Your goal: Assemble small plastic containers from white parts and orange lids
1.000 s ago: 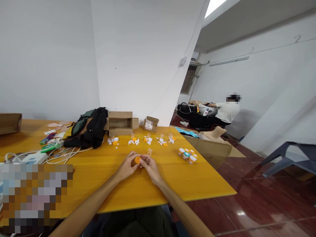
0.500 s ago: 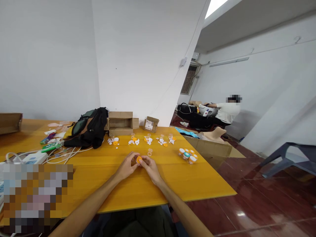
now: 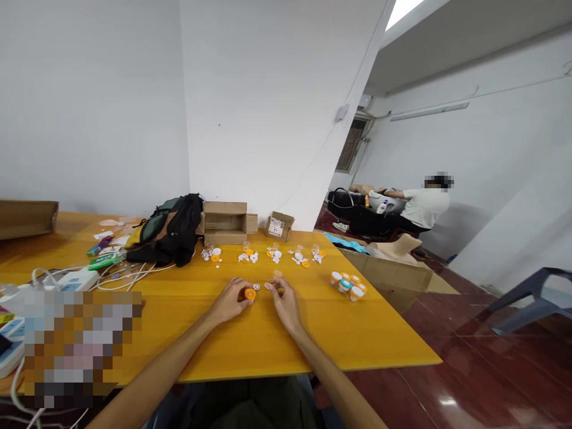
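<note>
My left hand (image 3: 231,302) pinches an orange round cap (image 3: 249,295) just above the wooden table. A small white disc with dark holes or spots (image 3: 256,287) lies beside its fingertips. To the right, my right hand (image 3: 285,302) closes thumb and fingers on another small white spotted piece (image 3: 267,286). Behind that hand stands a small clear plastic cup (image 3: 277,273), partly hidden by the fingers. Farther back sit several groups of loose parts: white discs (image 3: 254,257), orange rings (image 3: 305,264) and clear cups (image 3: 246,245).
Several capped jars with orange, white and teal lids (image 3: 344,285) cluster on the right of the table (image 3: 313,339). Open cardboard boxes (image 3: 226,223), a dark backpack (image 3: 172,232) and power strips with cables (image 3: 74,283) surround the work area. Another person (image 3: 424,205) sits in the far background.
My hands have moved apart. My right hand has let go of the orange cap and now pinches a white spotted piece; the left keeps the cap. The view has shifted slightly.
</note>
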The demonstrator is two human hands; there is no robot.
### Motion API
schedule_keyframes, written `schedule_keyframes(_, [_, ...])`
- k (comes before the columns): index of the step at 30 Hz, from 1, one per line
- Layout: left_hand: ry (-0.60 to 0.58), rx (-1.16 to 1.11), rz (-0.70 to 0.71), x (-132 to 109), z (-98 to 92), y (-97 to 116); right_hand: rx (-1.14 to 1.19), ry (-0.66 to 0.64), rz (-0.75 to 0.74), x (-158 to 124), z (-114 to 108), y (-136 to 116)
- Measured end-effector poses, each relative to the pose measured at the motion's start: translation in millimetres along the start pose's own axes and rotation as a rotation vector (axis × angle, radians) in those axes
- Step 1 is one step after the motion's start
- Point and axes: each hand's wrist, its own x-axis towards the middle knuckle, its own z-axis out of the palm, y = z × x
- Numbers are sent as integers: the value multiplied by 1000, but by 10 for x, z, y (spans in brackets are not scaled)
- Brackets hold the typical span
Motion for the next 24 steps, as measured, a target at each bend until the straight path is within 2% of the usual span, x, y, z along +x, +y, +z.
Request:
schedule_keyframes(4, [-15, 33, 16, -23, -26, 12, -113, -60, -89, 26, -9, 70])
schedule_keyframes(9, [-53, 78, 56, -35, -131, 7, -424, -151, -388, 44, 41, 95])
schedule_keyframes(12, [-37, 113, 63, -21, -166, -58, -590, -213, -491, 69, 83, 84])
schedule_keyframes(19, [44, 114, 26, 30, -113, -219, -716, -249, -620, 186, 133, 104])
schedule_keyframes(24, [55, 31, 31, 47, -103, -221, -706, -224, -625, 245, 142, 60])
